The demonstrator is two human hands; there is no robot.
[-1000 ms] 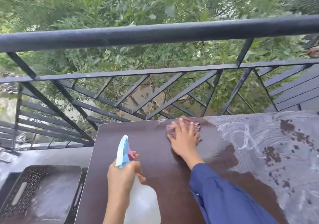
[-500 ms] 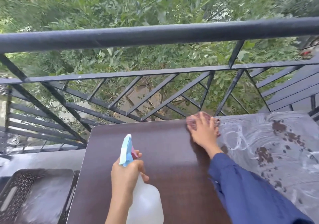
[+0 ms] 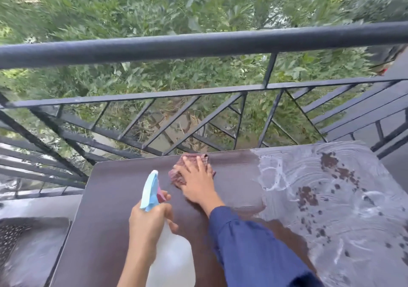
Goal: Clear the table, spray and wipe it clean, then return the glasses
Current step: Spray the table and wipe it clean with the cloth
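Note:
A dark brown table (image 3: 114,209) fills the lower half of the view. Its left part looks wiped and dark, while its right part (image 3: 344,198) is covered with white soapy smears. My right hand (image 3: 198,180) presses flat on a reddish cloth (image 3: 176,174) near the table's far edge. My left hand (image 3: 148,222) grips the neck of a white spray bottle (image 3: 172,260) with a light blue nozzle (image 3: 151,189), held above the table's near left part. No glasses are in view.
A black metal railing (image 3: 198,46) runs along the table's far edge, with trees beyond. A dark perforated chair seat (image 3: 26,242) stands left of the table. The balcony floor (image 3: 39,205) shows between chair and railing.
My right hand slid the cloth to the right along the far edge, then back left. The spray bottle has stayed in my left hand at about the same place.

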